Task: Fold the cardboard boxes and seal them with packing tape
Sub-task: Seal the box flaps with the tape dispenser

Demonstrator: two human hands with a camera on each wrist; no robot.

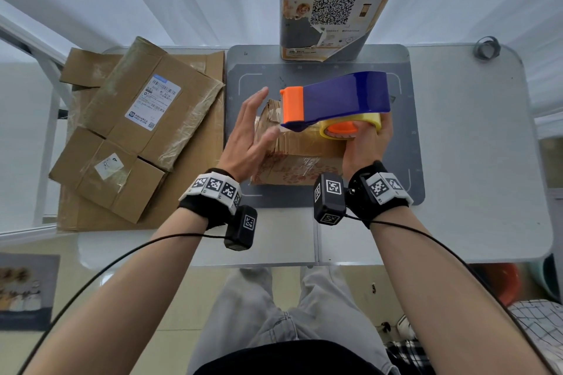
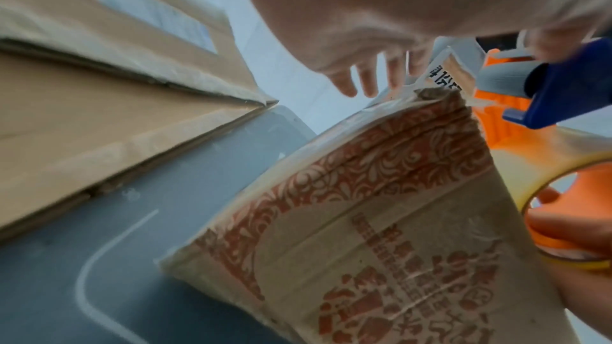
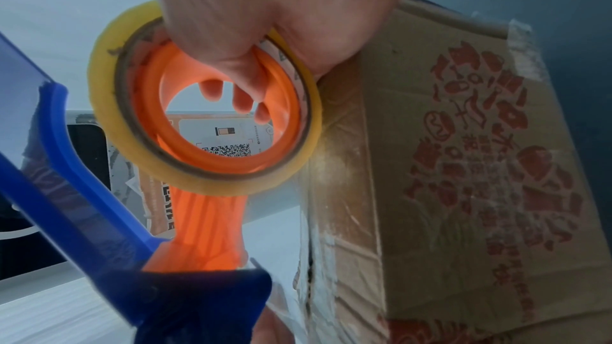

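A small cardboard box point(image 1: 300, 158) with red print stands on the grey mat point(image 1: 243, 76); it also shows in the wrist views point(image 2: 380, 232) point(image 3: 463, 166). My right hand point(image 1: 365, 143) grips a blue and orange tape dispenser point(image 1: 338, 97) with a yellowish tape roll point(image 1: 350, 126), held just above the box's top. In the right wrist view my fingers point(image 3: 238, 93) pass through the roll's orange core point(image 3: 212, 119). My left hand point(image 1: 249, 134) is flat with straight fingers against the box's left side, beside the dispenser's orange front end.
Flattened cardboard boxes point(image 1: 137, 131) with shipping labels pile up on the left of the white table point(image 1: 472, 161). A tall orange and grey printed stand point(image 1: 335, 3) with a QR code rises behind the mat. A small dark tape ring point(image 1: 486, 47) lies at the far right corner.
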